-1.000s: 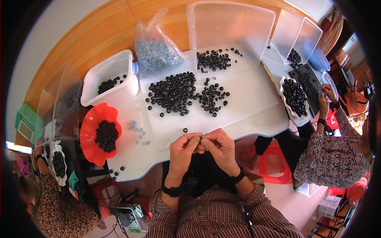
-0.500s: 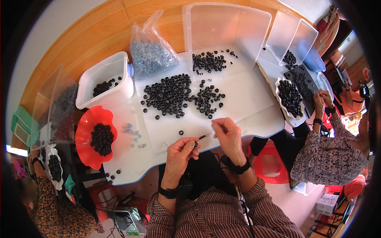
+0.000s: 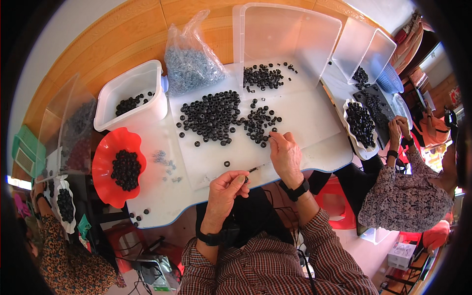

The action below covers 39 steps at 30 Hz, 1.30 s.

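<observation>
My left hand [image 3: 226, 192] is over the table's front edge, thumb and fingers pinching a small black ring-shaped part [image 3: 246, 180]. My right hand [image 3: 286, 156] reaches to the near right edge of a loose pile of small black parts [image 3: 259, 124]. Its fingertips are pressed together there, and whether anything is between them is hidden. Left of that pile lies a bigger heap of round black ring-shaped parts [image 3: 209, 115]. A single black ring [image 3: 226, 163] sits apart, above my left hand. Near the front edge, between my hands, is a slim dark item [image 3: 253, 169].
At left, a red wavy bowl [image 3: 105, 167] and a white tub [image 3: 156, 115] hold black parts. Behind the heaps stand a bag of clear bluish pieces [image 3: 194, 64] and a translucent bin [image 3: 290, 29]. People work at both sides; one person's hands [image 3: 399, 129] are at right.
My right hand has moved up and away from my left hand to the small pile. My left hand keeps its pinch on the ring-shaped part. The view has shifted slightly.
</observation>
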Each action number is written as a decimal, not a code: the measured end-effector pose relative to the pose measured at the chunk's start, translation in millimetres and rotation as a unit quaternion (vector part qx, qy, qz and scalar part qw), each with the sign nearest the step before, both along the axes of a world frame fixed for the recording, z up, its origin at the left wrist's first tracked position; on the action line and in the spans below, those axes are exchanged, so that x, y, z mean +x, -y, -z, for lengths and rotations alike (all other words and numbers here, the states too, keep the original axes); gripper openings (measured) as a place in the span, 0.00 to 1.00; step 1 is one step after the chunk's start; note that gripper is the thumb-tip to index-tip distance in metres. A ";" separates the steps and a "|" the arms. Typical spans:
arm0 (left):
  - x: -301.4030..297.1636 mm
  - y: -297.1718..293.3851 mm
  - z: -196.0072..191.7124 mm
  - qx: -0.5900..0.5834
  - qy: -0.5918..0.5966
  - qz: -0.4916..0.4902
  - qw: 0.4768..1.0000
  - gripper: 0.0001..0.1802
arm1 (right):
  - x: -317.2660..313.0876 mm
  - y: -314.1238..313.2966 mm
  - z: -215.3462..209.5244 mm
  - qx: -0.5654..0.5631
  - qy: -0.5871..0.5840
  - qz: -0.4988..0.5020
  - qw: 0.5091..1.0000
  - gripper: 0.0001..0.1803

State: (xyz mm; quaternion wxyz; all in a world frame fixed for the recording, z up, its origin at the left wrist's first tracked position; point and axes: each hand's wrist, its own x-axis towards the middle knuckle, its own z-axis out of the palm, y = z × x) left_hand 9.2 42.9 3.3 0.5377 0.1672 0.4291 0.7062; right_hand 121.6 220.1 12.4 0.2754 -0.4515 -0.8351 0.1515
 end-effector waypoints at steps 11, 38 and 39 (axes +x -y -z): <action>-0.5 3.8 0.3 0.002 0.012 -0.017 1.000 0.12 | 15.4 13.9 -7.9 -0.163 -0.211 -0.057 0.962 0.06; 2.7 7.4 -13.0 0.043 0.053 -0.083 0.994 0.12 | 6.9 83.0 -34.4 -0.279 -0.280 -0.228 0.890 0.07; 2.7 7.5 -12.5 0.042 0.048 -0.081 0.995 0.12 | 6.9 83.3 -34.2 -0.279 -0.280 -0.228 0.890 0.07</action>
